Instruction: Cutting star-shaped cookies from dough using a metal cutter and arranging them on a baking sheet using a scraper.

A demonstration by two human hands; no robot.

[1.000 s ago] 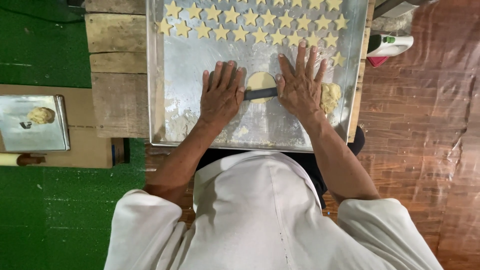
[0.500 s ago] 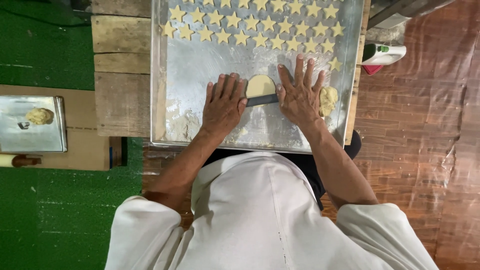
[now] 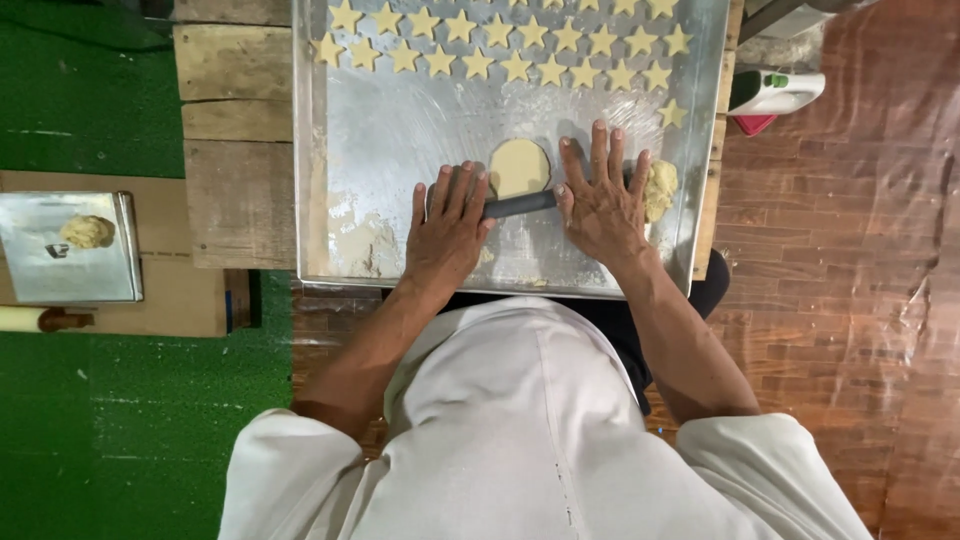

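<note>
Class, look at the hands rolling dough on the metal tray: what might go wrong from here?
1. The rolling pin might travel onward into the star cut-outs and flatten them.
2. The dough lump beside the right hand could get squashed.
3. The dough disc may stick to the tray.

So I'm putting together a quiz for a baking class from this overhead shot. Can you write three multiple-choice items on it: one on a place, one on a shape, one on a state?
1. Where does the lump of unrolled dough lie?
A. beside the right hand, near the tray's right rim
B. on the green floor
C. among the stars

2. What shape are the cut pieces in rows at the tray's far end?
A. rounds
B. stars
C. hearts

3. How do the hands meet the dark roller?
A. one hand grips it upright
B. both lie flat on it, fingers spread
C. neither touches it

Answers: 1 A, it sits by the right hand on the metal tray. 2 B, each has five points. 3 B, the left hand and the right press down on its ends, with the flattened dough round just beyond it.
</note>
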